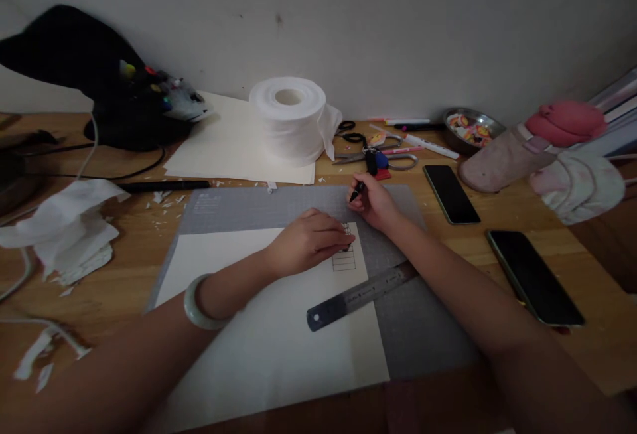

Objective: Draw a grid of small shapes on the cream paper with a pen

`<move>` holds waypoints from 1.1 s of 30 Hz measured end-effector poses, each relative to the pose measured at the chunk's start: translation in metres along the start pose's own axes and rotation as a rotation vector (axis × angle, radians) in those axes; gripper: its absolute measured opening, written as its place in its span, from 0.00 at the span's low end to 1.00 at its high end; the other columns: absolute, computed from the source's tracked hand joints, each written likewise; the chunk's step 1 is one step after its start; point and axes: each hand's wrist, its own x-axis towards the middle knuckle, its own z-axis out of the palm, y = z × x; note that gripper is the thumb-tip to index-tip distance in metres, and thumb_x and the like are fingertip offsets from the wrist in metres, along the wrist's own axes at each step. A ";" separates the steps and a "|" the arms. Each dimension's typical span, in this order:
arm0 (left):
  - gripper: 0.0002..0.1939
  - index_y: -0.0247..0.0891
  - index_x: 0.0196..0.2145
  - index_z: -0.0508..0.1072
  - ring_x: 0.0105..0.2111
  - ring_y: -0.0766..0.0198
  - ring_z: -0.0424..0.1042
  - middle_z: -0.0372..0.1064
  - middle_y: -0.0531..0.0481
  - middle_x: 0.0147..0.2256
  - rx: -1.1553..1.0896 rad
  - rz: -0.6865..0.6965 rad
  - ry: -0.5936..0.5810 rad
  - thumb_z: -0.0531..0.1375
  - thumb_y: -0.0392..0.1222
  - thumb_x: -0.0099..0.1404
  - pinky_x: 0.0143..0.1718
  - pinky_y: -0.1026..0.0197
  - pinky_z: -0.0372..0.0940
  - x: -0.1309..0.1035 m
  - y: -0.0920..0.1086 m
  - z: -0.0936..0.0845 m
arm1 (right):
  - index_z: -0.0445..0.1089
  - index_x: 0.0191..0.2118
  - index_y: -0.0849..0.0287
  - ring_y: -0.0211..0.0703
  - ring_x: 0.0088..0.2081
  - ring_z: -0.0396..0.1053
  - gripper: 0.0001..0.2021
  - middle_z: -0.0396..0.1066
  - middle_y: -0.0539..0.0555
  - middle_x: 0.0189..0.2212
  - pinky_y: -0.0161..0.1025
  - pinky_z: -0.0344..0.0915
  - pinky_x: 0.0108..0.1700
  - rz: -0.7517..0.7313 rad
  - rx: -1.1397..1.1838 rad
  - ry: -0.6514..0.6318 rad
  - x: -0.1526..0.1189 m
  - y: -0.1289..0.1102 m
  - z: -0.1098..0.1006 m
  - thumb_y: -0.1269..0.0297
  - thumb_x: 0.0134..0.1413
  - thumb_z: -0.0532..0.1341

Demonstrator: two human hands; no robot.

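My right hand [373, 203] is closed around a black pen [357, 191], held above the cutting mat, just past the far right corner of the paper. My left hand [309, 241] rests over a large white sheet of paper [269, 348], its fingers drawn together at a small ruled grid [344, 261] in black lines. Something small and dark shows at those fingertips; its kind is unclear. The left hand covers part of the grid. A metal ruler [348, 300] lies slantwise below the grid, partly on the paper and partly on the grey cutting mat [413, 328], its far end by my right forearm.
Behind the mat stand a toilet paper roll [288, 122], scissors [355, 155] and several pens. At right lie two phones [452, 194], a metal bowl [465, 145] and a pink-lidded bottle [502, 158]. Crumpled tissue [74, 221], cables, paper scraps and a black bag [114, 89] occupy the left.
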 end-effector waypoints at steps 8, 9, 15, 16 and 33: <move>0.11 0.36 0.42 0.73 0.37 0.63 0.72 0.75 0.47 0.36 0.003 -0.002 0.004 0.53 0.40 0.70 0.39 0.59 0.59 0.001 0.001 0.001 | 0.59 0.20 0.57 0.30 0.14 0.56 0.16 0.57 0.45 0.13 0.30 0.49 0.16 -0.649 -0.052 0.099 -0.032 -0.027 0.017 0.59 0.57 0.55; 0.10 0.36 0.42 0.73 0.37 0.63 0.72 0.75 0.48 0.36 -0.002 -0.004 0.002 0.53 0.40 0.70 0.38 0.59 0.59 0.002 0.002 0.001 | 0.59 0.19 0.56 0.30 0.14 0.56 0.17 0.57 0.44 0.13 0.30 0.50 0.16 -0.769 -0.087 0.069 -0.046 -0.038 0.022 0.56 0.56 0.56; 0.10 0.36 0.42 0.73 0.36 0.63 0.71 0.74 0.48 0.35 -0.007 -0.026 -0.025 0.52 0.39 0.70 0.38 0.58 0.57 0.002 0.004 0.001 | 0.70 0.24 0.52 0.35 0.17 0.63 0.12 0.64 0.47 0.19 0.36 0.58 0.18 -1.154 -0.417 -0.029 -0.128 -0.073 0.029 0.53 0.52 0.62; 0.10 0.36 0.41 0.73 0.36 0.63 0.71 0.74 0.48 0.35 -0.006 -0.033 -0.023 0.53 0.39 0.70 0.38 0.58 0.57 0.001 0.005 0.001 | 0.71 0.26 0.51 0.36 0.19 0.65 0.10 0.66 0.48 0.20 0.37 0.60 0.19 -1.110 -0.521 -0.102 -0.135 -0.068 0.023 0.53 0.53 0.61; 0.07 0.35 0.38 0.73 0.35 0.63 0.69 0.73 0.48 0.33 -0.030 -0.074 -0.001 0.56 0.38 0.67 0.36 0.61 0.60 0.003 0.007 0.002 | 0.66 0.43 0.58 0.39 0.33 0.73 0.07 0.74 0.55 0.33 0.35 0.70 0.35 -1.161 -1.438 -0.378 -0.111 0.030 -0.042 0.70 0.59 0.55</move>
